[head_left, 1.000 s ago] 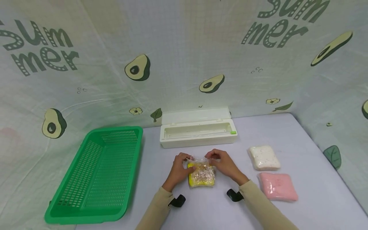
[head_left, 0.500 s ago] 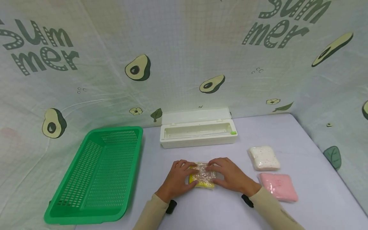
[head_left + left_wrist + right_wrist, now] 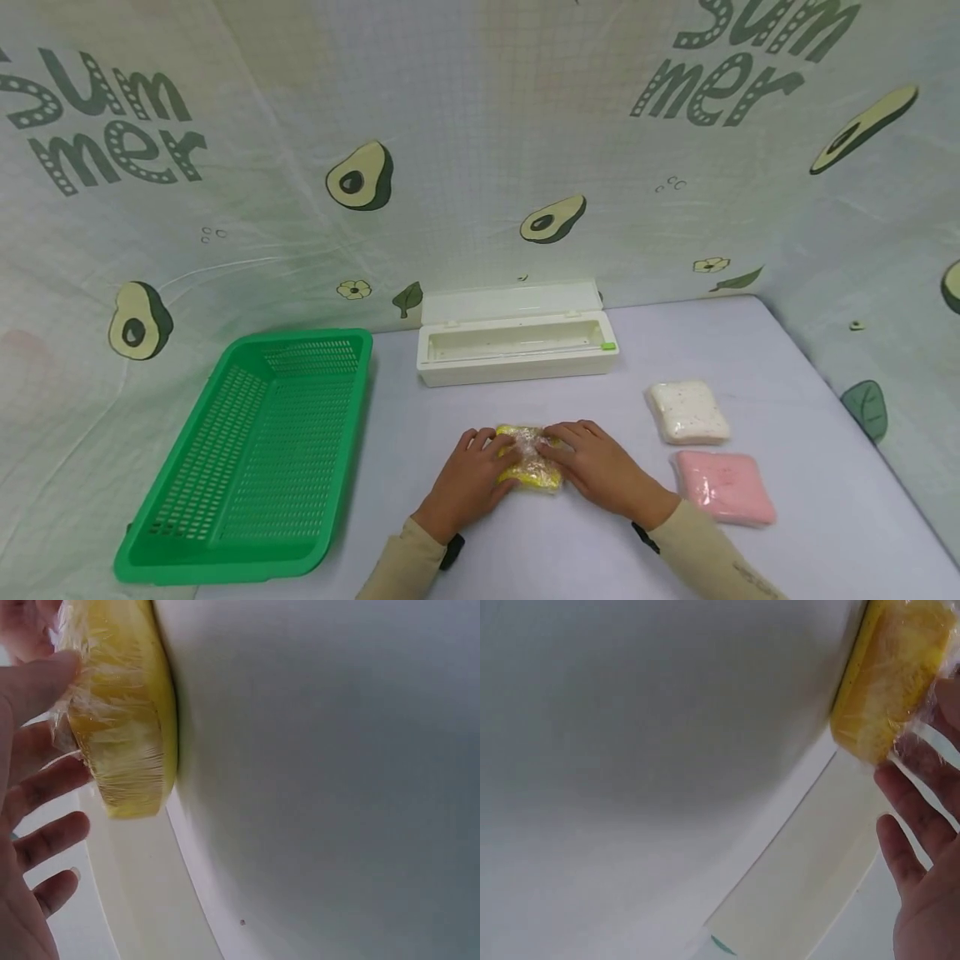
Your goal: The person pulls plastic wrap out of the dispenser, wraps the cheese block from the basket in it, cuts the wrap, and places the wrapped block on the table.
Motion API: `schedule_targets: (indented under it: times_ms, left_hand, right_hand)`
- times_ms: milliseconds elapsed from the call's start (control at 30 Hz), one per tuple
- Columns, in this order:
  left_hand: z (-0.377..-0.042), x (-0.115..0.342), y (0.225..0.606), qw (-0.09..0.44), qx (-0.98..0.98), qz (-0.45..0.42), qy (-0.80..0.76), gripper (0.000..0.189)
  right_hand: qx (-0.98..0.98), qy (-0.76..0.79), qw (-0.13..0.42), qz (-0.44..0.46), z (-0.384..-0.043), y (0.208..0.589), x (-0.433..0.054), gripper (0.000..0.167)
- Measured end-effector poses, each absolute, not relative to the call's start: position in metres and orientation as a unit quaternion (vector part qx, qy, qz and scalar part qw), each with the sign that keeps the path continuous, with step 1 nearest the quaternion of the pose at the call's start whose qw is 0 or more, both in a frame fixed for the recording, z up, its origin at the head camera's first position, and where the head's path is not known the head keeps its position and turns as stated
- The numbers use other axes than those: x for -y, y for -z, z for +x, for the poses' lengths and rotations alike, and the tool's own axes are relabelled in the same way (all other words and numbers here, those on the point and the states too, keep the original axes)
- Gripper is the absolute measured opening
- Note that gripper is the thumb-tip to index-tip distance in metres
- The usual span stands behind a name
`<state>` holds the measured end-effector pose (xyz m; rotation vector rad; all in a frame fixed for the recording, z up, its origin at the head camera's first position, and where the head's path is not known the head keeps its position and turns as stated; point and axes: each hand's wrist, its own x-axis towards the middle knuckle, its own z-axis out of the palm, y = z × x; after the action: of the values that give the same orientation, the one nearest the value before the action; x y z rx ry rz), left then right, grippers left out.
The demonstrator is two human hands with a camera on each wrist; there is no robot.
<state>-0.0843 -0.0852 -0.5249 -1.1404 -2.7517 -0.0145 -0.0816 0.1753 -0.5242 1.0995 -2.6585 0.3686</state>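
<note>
A flat yellow block wrapped in crinkled clear cling film (image 3: 531, 468) lies on the table between my two hands. My left hand (image 3: 467, 482) touches its left side; the left wrist view shows the thumb (image 3: 46, 681) against the film and the other fingers spread, slightly bent. From the right, my right hand (image 3: 603, 468) rests its fingertips on top of the film. In the right wrist view, two of its fingers (image 3: 915, 810) extend loosely beside the yellow block (image 3: 889, 679). What the block is made of is hidden by the wrap.
Behind the hands stands a long white cling film dispenser (image 3: 517, 369) with its lid up. A green plastic basket (image 3: 330, 500) is at the left. On the right lie a white wrapped block (image 3: 688, 412) and a pink wrapped block (image 3: 726, 487). A printed cloth hangs behind.
Both hands have come from the far edge of the film down onto the wrapped yellow block's sides and top. In the last half second, the fingers have shifted slightly inward over it.
</note>
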Motion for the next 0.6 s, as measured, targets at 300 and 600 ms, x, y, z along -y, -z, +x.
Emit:
schedule_targets:
  times_ms: [300, 600]
  left_hand:
    - [-0.0808, 0.0887, 0.5235, 0.105, 0.914, -0.392, 0.022, 0.039]
    - [-0.0792, 0.0886, 0.5237, 0.083, 0.918, -0.387, 0.014, 0.030]
  right_hand:
    - [0.902, -0.153, 0.168, 0.366, -0.0792, 0.5283, -0.1721, 0.027]
    - [0.903, -0.109, 0.150, 0.389, -0.0778, 0.5303, -0.1736, 0.043]
